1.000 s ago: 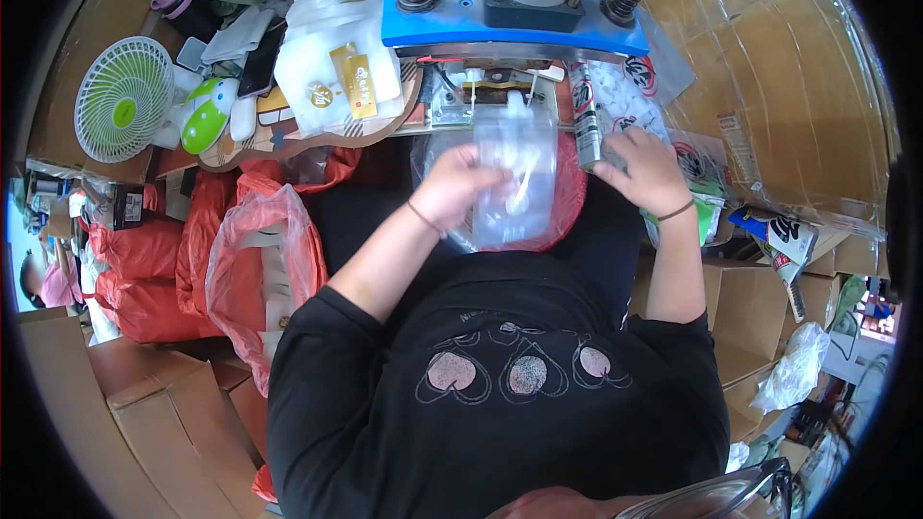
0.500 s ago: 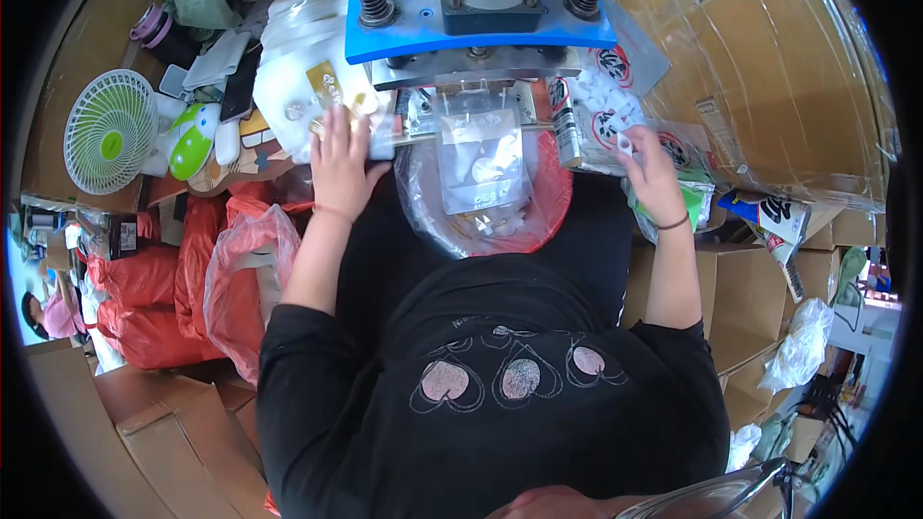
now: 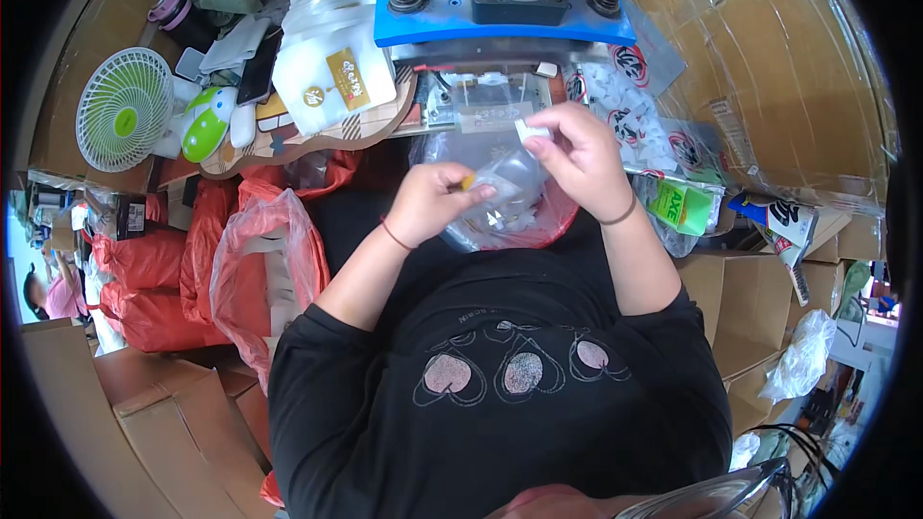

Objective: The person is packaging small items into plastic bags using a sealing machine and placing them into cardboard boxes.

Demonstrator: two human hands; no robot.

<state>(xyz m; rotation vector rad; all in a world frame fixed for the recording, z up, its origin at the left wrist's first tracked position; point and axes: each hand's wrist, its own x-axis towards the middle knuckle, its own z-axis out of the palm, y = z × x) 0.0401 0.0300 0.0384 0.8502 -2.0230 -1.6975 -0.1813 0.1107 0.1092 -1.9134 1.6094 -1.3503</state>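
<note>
In front of my body, my left hand (image 3: 433,202) pinches a clear plastic pouch (image 3: 500,183) between thumb and fingers; a bit of yellow shows by the fingertips. To its right and slightly farther away, my right hand (image 3: 586,161) grips a small white plastic piece (image 3: 528,131), partly covered by the fingers. Both hands are above a red basin (image 3: 560,223) lined with clear film, with small scraps inside. Behind them, another clear pouch (image 3: 490,117) hangs at the front of a press with a blue plate (image 3: 423,27).
A stack of white printed pouches (image 3: 332,77) lies left of the press. Small white pieces (image 3: 630,115) lie heaped on its right. A white fan (image 3: 125,111) and a green-and-white object (image 3: 205,125) stand far left. Red bags (image 3: 154,293) and cardboard boxes (image 3: 183,413) surround my seat.
My left hand has come from the pouch stack toward the middle and now holds a clear pouch. My right hand has moved left with the white piece. The view has shifted slightly.
</note>
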